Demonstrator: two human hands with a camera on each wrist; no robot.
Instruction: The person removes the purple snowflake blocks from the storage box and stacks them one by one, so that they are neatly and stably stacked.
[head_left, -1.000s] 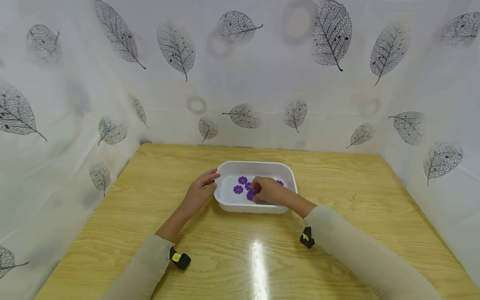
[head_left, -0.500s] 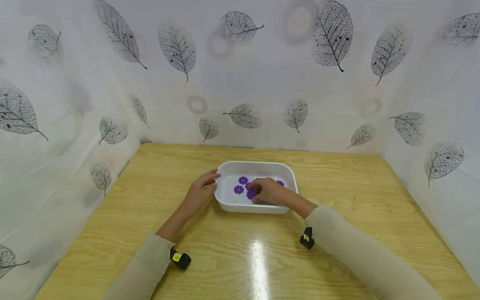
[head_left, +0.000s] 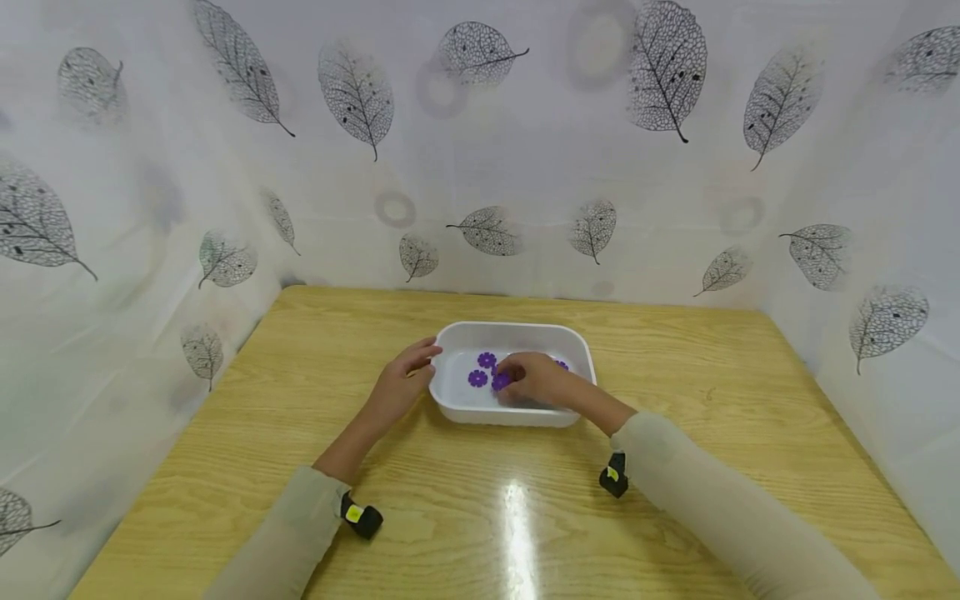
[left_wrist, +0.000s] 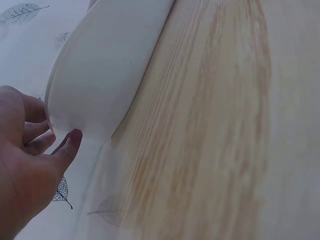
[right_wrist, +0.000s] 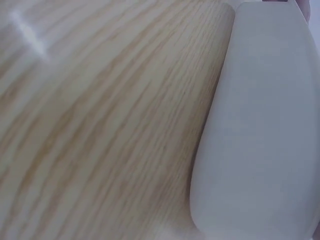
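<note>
A white plastic tray [head_left: 459, 410] with rounded corners sits on the table. My left hand [head_left: 396, 387] holds the left end of this tray; in the left wrist view its thumb and fingers [left_wrist: 65, 150] are at the tray's corner. Reaching over the near right side, my right hand [head_left: 538, 379] is inside the tray, pinching a purple flower-shaped disc [head_left: 500, 382] between thumb and fingers. Two similar purple discs lie to its left, an upper disc [head_left: 487, 360] and a lower disc [head_left: 477, 378]. Another purple disc [head_left: 561, 365] shows behind the right hand, which may hide more.
The tray stands on a yellow wood-grain table [head_left: 435, 508]. A pale curtain [head_left: 540, 167] with leaf prints encloses the table at the back and both sides. Small black devices sit at the wrists, one on the left sleeve [head_left: 292, 517] and one on the right sleeve [head_left: 705, 483].
My right fingers have closed on the purple disc, which has shifted slightly up in the head view. My left hand and the tray have stayed in place.
</note>
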